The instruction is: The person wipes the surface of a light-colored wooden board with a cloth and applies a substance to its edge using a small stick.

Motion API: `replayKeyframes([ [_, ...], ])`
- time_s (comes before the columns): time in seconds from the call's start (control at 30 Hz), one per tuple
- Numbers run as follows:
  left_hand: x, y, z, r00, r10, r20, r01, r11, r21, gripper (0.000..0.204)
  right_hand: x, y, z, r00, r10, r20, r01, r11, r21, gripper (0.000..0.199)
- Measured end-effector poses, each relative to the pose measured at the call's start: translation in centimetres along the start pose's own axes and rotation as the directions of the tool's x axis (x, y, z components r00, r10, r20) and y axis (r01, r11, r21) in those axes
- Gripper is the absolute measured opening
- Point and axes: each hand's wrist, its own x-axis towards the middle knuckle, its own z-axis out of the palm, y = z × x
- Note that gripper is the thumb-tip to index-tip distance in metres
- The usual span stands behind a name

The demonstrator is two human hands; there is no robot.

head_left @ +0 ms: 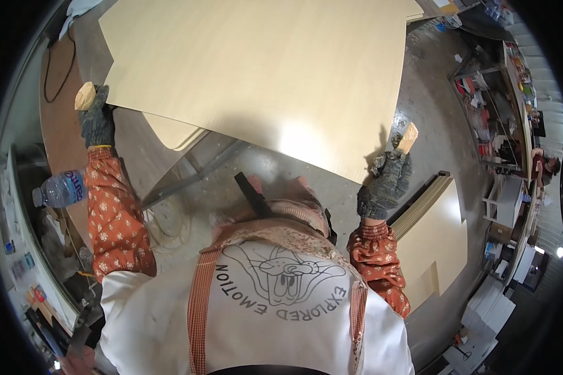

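A large pale wood-grain board (pixel 256 69) spans the far middle, its near edge slanting down to the right. At its left near corner is my left hand (pixel 98 122), in a dark grey knit glove and closed on the edge. Gloved likewise, my right hand (pixel 386 184) grips the board beside its right near corner. A tan, papery-looking piece (pixel 84 97) shows at the outer side of the left hand, and another tan piece (pixel 408 138) sticks up by the right hand. I cannot tell whether these are held or wrapped round fingers.
Beneath the board's left part are a brown worktable (pixel 62 137) and another pale panel (pixel 169 130). A water bottle (pixel 61 189) lies near my left forearm. Stacked cut boards (pixel 435 244) lie low on the right. Cluttered shelving (pixel 491 106) and a person (pixel 547 165) are farther right.
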Motion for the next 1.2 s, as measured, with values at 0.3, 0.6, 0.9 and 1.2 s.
replayKeyframes([
  [0.3, -8.3, 0.5, -2.6, 0.942, 0.33, 0.056, -0.269, 0.649, 0.712, 0.022, 3.6, 0.3, 0.7, 0.993, 0.037, 0.113, -0.031, 0.998, -0.054, 0.013],
  [0.6, -15.6, 4.8, 3.9, 0.893, -0.015, -0.45, 0.113, 0.975, 0.192, 0.019, 15.0, 8.0, -0.2, 0.811, -0.434, 0.392, 0.585, 0.628, -0.513, 0.02],
  [0.9, -17.0, 4.5, 5.3, 0.828, -0.181, -0.532, 0.224, 0.974, 0.018, 0.013, 21.2, 7.8, 8.4, 0.828, -0.246, 0.505, 0.501, 0.729, -0.466, 0.027],
  [1.2, -17.9, 1.4, 4.4, 0.846, -0.211, -0.49, 0.157, 0.976, -0.15, 0.02, 25.7, 10.8, 13.1, 0.392, -0.525, 0.756, 0.86, -0.083, -0.503, 0.04],
])
